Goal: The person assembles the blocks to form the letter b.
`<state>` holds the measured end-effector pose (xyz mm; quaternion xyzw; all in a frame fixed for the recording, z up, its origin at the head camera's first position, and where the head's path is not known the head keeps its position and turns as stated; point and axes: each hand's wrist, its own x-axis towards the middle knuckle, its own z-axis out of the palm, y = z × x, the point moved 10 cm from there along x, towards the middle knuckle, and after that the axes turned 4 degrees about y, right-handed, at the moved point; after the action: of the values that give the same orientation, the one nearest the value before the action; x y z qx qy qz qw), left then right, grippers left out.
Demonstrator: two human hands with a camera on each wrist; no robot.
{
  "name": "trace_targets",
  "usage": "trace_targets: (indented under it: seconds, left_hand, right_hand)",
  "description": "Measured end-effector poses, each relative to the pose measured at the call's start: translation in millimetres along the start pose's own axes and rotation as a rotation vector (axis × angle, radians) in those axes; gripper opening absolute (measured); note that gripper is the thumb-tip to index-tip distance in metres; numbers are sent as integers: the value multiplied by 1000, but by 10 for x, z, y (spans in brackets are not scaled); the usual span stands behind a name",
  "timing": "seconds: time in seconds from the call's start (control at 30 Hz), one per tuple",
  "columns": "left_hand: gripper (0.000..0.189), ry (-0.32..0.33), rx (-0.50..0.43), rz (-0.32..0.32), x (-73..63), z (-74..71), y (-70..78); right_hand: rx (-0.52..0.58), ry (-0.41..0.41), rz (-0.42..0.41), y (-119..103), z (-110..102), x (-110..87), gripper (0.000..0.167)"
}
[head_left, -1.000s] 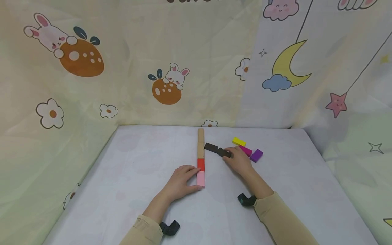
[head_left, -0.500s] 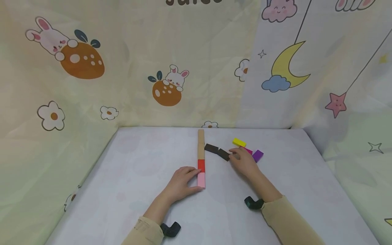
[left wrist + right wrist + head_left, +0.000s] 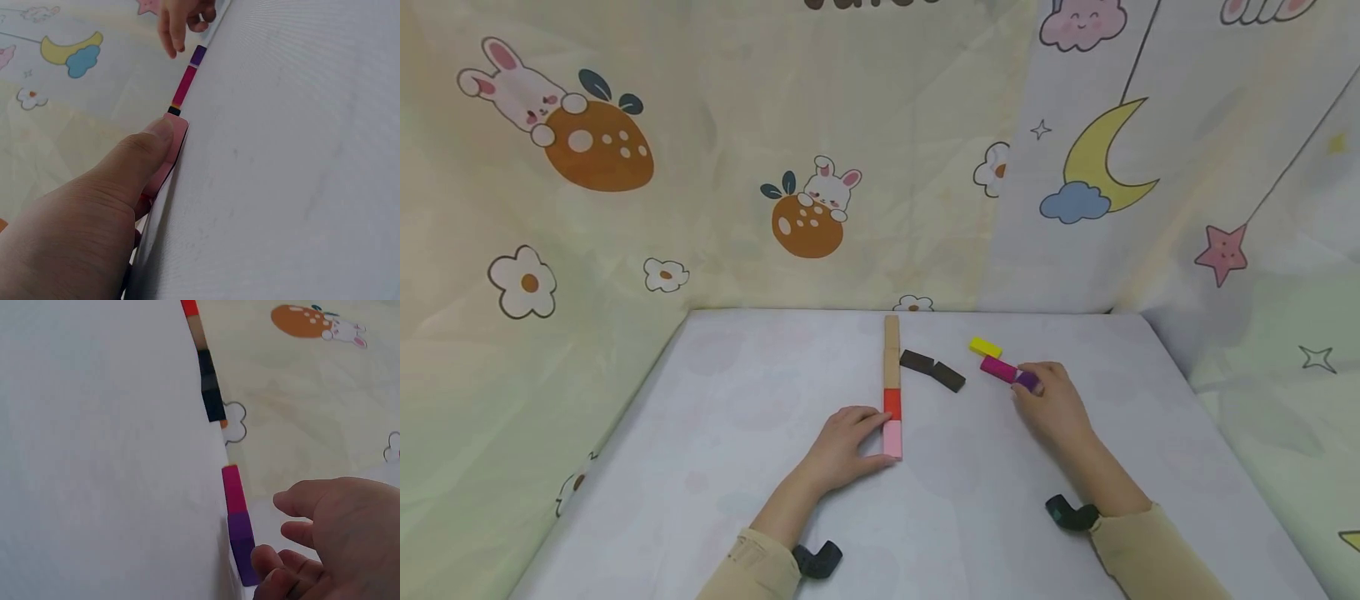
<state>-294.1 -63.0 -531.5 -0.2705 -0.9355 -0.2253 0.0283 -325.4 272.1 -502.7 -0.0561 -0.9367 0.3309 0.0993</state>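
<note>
A straight row of blocks runs away from me in the head view: a pink block (image 3: 892, 438) nearest, then a red block (image 3: 892, 404), then wooden-coloured blocks (image 3: 891, 358). My left hand (image 3: 842, 446) holds the pink block, its thumb pressed on the near end, as the left wrist view also shows. My right hand (image 3: 1056, 408) is at the purple block (image 3: 241, 540), thumb and fingers spread around it in the head view. Both wrist views show space between that hand and the block. A magenta block (image 3: 997, 368) lies end to end with the purple one.
Two dark blocks (image 3: 917, 361) lie end to end, slanting right from the wooden part of the row. A yellow block (image 3: 986, 347) rests behind the magenta one. All lie on a white-covered table (image 3: 737, 375) with printed cloth walls (image 3: 715, 125) behind and beside it.
My right hand has let go of the nearer dark block and moved right, past the magenta block, to the purple block. My left hand stays on the pink block.
</note>
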Motion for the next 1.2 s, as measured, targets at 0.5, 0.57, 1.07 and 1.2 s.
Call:
trace_targets:
  seconds: [0.5,0.57,1.07,1.2]
  left_hand:
    - [71,13,-3,6,-6,-22,1]
    - [71,4,-5,-1,-2,-17,-3]
    - [72,0,-2,-3,3,-4,-18]
    - [72,-1,-6,-9,6,18,-31]
  right_hand:
    - [-79,-123,64,352,-20,70,84]
    - [-85,-137,69,347,-10,65,85]
    - [-120,-152,52,360,24,97,76]
    - [-108,-189,64,408,28,104,76]
